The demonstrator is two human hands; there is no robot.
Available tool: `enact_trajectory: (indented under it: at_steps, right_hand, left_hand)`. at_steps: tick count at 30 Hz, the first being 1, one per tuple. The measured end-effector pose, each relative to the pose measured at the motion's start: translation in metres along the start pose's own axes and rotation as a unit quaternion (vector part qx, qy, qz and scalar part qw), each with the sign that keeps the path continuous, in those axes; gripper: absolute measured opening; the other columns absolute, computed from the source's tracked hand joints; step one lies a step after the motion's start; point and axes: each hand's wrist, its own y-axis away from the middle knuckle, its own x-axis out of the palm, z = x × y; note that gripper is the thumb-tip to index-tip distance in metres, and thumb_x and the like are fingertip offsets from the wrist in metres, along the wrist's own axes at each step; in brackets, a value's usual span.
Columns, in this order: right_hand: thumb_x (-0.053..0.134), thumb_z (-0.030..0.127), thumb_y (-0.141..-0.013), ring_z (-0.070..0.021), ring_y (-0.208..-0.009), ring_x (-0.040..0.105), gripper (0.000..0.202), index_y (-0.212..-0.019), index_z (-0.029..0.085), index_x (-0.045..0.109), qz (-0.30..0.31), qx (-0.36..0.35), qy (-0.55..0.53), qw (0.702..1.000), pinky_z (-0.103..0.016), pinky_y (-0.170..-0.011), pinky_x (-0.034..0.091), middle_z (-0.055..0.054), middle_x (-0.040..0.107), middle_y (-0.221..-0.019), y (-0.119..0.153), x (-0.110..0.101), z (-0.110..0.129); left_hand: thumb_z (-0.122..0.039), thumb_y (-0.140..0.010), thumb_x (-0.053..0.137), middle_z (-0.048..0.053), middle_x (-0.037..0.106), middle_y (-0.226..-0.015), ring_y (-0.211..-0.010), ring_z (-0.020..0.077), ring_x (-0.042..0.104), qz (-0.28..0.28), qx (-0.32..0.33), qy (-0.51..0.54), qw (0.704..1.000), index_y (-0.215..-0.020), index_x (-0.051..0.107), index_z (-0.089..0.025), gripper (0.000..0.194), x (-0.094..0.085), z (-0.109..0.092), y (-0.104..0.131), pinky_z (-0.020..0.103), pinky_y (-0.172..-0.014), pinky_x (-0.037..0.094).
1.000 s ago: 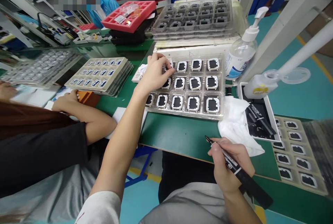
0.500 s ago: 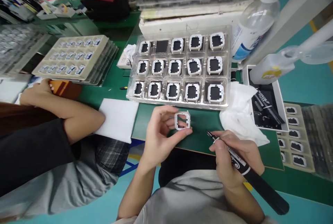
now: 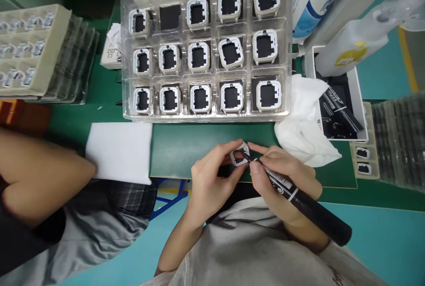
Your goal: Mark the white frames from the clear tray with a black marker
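Between the fingers and thumb of my left hand (image 3: 212,179) is a small white watch-case frame (image 3: 236,156), tilted, with an open middle. My right hand (image 3: 285,175) grips a black marker pen (image 3: 312,210), its thick end pointing down to the right. The pen's tip lies at the frame's right edge; whether it touches the surface I cannot tell. Beyond my hands, a clear plastic tray (image 3: 206,117) holds several similar white frames over dark pads. One pocket in its back row shows only a black pad (image 3: 170,17).
Right of the tray lies a crumpled white tissue (image 3: 302,140), beside a white box (image 3: 364,113) with markers inside. Bottles (image 3: 352,47) stand behind. A folded white cloth (image 3: 119,153) and a co-worker's arm (image 3: 46,166) are at left. Stacked trays (image 3: 66,56) stand beyond.
My right hand has brought the marker leftward to the frame in my left hand. The frame is now more tilted. The camera view has shifted closer to the tray.
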Motion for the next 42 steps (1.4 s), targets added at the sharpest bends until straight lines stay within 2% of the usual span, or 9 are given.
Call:
enact_trajectory:
  at_steps: [3,9,13,20,28,32,35,40,42]
  right_hand:
    - [0.08,-0.002,-0.094,-0.017,-0.067,0.074,0.032,-0.108,0.026,0.072,0.001,-0.013,0.013,1.0,-0.047,-0.091,0.081,0.005,0.07,-0.077,-0.0004,0.0007,-0.0011]
    - [0.081,-0.001,-0.094,-0.0188,-0.07,0.077,0.033,-0.111,0.026,0.073,0.001,-0.013,0.036,0.999,-0.046,-0.085,0.081,0.003,0.072,-0.079,0.0009,0.0002,-0.0017]
    - [0.081,-0.003,-0.092,-0.0202,-0.072,0.079,0.032,-0.11,0.023,0.074,-0.002,-0.021,0.033,0.999,-0.046,-0.085,0.081,0.002,0.075,-0.08,0.0017,0.0007,-0.002]
    - [0.083,0.001,-0.094,-0.025,-0.087,0.088,0.028,-0.109,0.023,0.074,-0.013,-0.016,0.059,0.998,-0.041,-0.083,0.081,0.0,0.08,-0.085,0.003,0.0018,-0.0022]
    - [0.08,0.001,-0.096,-0.0222,-0.077,0.084,0.029,-0.11,0.026,0.074,-0.017,-0.011,0.057,0.998,-0.044,-0.085,0.082,0.002,0.079,-0.083,0.0017,0.0024,-0.0004]
    - [0.078,0.0,-0.095,-0.0169,-0.062,0.072,0.028,-0.109,0.024,0.072,-0.003,-0.075,0.081,0.994,-0.044,-0.09,0.082,0.005,0.071,-0.075,0.0,0.0057,-0.0016]
    - [0.078,0.0,-0.095,-0.0154,-0.059,0.067,0.029,-0.108,0.024,0.07,0.004,-0.108,0.094,0.99,-0.042,-0.091,0.082,0.006,0.068,-0.072,0.0001,0.0071,-0.0024]
    - [0.08,0.0,-0.095,-0.0173,-0.072,0.078,0.028,-0.104,0.025,0.07,-0.001,0.002,0.047,0.999,-0.042,-0.09,0.081,0.004,0.074,-0.081,-0.0013,0.0033,0.0006]
    - [0.081,0.002,-0.096,-0.0185,-0.077,0.081,0.027,-0.102,0.025,0.069,0.001,0.024,0.037,0.999,-0.04,-0.089,0.08,0.004,0.075,-0.082,-0.002,0.0019,0.0008]
  left_hand:
    - [-0.018,-0.1,0.086,0.002,0.089,-0.124,-0.097,0.0198,0.089,-0.017,0.018,-0.023,0.999,-0.14,0.079,-0.033,0.043,0.0018,-0.0018,0.0014,0.027,-0.09,0.076]
    - [-0.022,-0.099,0.088,0.001,0.09,-0.121,-0.091,0.0211,0.089,-0.029,0.025,-0.062,0.997,-0.137,0.079,-0.034,0.04,0.0033,-0.0051,0.0016,0.03,-0.08,0.076]
    - [-0.019,-0.099,0.087,0.0,0.09,-0.121,-0.091,0.0194,0.089,-0.034,0.039,-0.065,0.997,-0.139,0.078,-0.034,0.043,0.0037,-0.0049,0.0023,0.028,-0.081,0.075]
    - [-0.019,-0.101,0.085,0.0,0.09,-0.121,-0.089,0.0188,0.089,-0.031,0.047,-0.072,0.996,-0.14,0.078,-0.034,0.042,0.0038,-0.0052,0.0019,0.028,-0.081,0.074]
    - [-0.019,-0.101,0.083,0.0,0.091,-0.118,-0.087,0.0197,0.089,-0.038,0.05,-0.079,0.995,-0.139,0.08,-0.035,0.041,0.0052,-0.0063,0.0017,0.029,-0.078,0.074]
    - [-0.024,-0.103,0.084,0.002,0.09,-0.124,-0.095,0.0227,0.09,-0.037,0.043,-0.072,0.996,-0.138,0.081,-0.035,0.038,0.004,-0.0046,0.0029,0.032,-0.082,0.076]
    - [-0.026,-0.102,0.086,0.001,0.091,-0.124,-0.096,0.0234,0.09,-0.036,0.035,-0.063,0.997,-0.137,0.081,-0.036,0.037,0.0034,-0.0037,0.0033,0.033,-0.082,0.077]
    - [-0.022,-0.101,0.087,0.001,0.091,-0.121,-0.091,0.0207,0.089,-0.043,0.043,-0.056,0.997,-0.136,0.081,-0.034,0.038,0.0046,-0.0041,0.0015,0.031,-0.082,0.077]
    - [-0.021,-0.1,0.088,0.001,0.091,-0.119,-0.088,0.0196,0.089,-0.042,0.043,-0.053,0.997,-0.135,0.081,-0.033,0.038,0.0047,-0.0043,0.0003,0.03,-0.081,0.077]
